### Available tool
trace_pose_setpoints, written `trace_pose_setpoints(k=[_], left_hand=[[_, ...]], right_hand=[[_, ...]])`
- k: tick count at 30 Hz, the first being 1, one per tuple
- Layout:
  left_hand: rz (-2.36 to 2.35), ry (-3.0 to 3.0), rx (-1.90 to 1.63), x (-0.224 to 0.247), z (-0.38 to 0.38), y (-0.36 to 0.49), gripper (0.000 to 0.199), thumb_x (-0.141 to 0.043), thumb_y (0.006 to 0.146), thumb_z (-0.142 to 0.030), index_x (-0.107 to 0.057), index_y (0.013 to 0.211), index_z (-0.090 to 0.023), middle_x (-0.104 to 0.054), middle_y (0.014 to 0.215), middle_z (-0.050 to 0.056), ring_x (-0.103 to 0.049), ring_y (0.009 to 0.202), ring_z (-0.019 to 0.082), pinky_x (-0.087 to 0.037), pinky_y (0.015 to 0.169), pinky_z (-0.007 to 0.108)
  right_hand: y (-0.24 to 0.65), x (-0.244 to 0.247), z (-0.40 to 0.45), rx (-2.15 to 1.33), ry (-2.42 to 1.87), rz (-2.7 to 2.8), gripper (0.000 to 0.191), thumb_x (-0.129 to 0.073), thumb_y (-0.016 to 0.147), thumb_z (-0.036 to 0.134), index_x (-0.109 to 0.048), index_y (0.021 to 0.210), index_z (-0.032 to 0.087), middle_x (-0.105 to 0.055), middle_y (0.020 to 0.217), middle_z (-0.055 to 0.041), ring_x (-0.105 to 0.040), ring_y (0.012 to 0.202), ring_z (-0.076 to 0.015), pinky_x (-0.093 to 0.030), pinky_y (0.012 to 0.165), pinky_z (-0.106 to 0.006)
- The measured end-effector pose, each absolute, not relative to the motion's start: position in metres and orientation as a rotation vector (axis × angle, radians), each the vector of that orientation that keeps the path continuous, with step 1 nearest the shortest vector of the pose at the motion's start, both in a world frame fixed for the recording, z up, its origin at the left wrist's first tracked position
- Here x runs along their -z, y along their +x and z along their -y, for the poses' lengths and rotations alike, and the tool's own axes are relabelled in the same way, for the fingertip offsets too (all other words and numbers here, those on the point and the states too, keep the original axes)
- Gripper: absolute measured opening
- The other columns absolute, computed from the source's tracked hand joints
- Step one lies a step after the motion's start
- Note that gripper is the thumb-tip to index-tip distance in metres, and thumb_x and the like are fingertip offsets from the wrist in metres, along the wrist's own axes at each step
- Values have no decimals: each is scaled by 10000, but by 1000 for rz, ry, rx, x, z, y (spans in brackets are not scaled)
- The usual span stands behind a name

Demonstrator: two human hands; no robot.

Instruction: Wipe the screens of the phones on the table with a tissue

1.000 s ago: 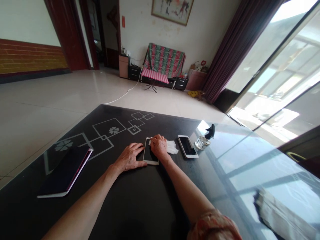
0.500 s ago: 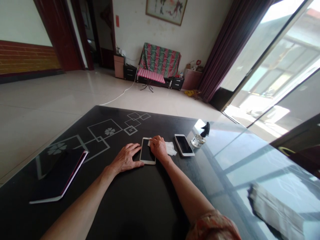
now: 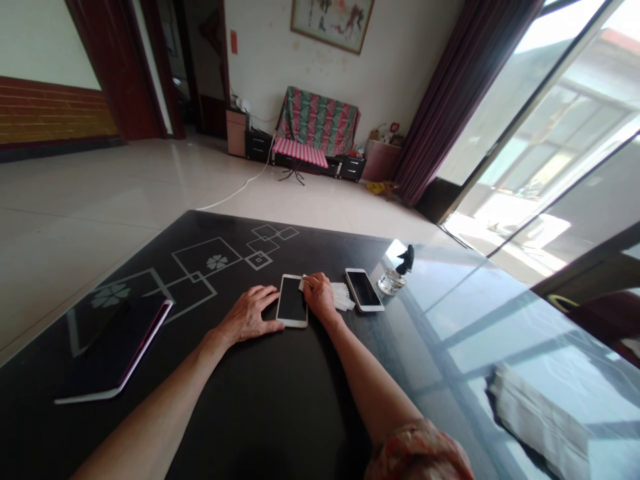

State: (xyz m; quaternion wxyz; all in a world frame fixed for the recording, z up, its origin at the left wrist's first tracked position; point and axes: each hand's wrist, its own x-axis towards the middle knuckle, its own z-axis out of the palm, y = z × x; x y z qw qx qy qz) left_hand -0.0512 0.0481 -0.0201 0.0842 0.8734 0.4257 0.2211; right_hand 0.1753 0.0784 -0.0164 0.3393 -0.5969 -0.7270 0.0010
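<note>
A white-framed smartphone (image 3: 292, 303) lies face up on the black table, its dark screen mostly uncovered. My left hand (image 3: 251, 313) rests flat with fingers apart, fingertips and thumb touching the phone's left edge. Closed around a white tissue (image 3: 343, 296), my right hand (image 3: 321, 295) sits at the phone's right edge; the tissue's frayed end spreads out to the right of the hand. Just beyond it lies a second white smartphone (image 3: 365, 291), also face up. A clear spray bottle (image 3: 393, 281) with a black trigger head stands beside that phone.
On the left of the table (image 3: 240, 413) lies a dark notebook (image 3: 115, 350) with pale page edges. A folded grey cloth (image 3: 543, 417) is at the right. Farther off are a pink striped stool (image 3: 301, 153) and a cabinet under a patterned cover (image 3: 320, 120).
My right hand has slid with the tissue from over the phone's screen to its right edge, baring more of the screen. My left hand stays at the left edge.
</note>
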Motion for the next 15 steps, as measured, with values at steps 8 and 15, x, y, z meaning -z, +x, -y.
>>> trace_pose_setpoints(k=[8, 15], left_hand=[[-1274, 2606, -682, 24, -51, -52, 758, -582, 714, -692, -530, 1319, -239, -501, 1378, 90, -434, 1246, 344, -390, 1024, 487], [-1283, 2621, -629, 22, -51, -52, 750, -549, 733, -703, -528, 1319, -234, -488, 1392, 86, -425, 1258, 343, -374, 1037, 486]], right_hand=[[178, 16, -39, -17, -1516, 1941, 247, -485, 895, 202, -716, 979, 207, -616, 980, -59, -543, 882, -161, -383, 876, -287], [178, 11, -4, -62, -1420, 2030, 242, -490, 890, 203, -708, 995, 200, -604, 974, -61, -531, 881, -163, -400, 862, -285]])
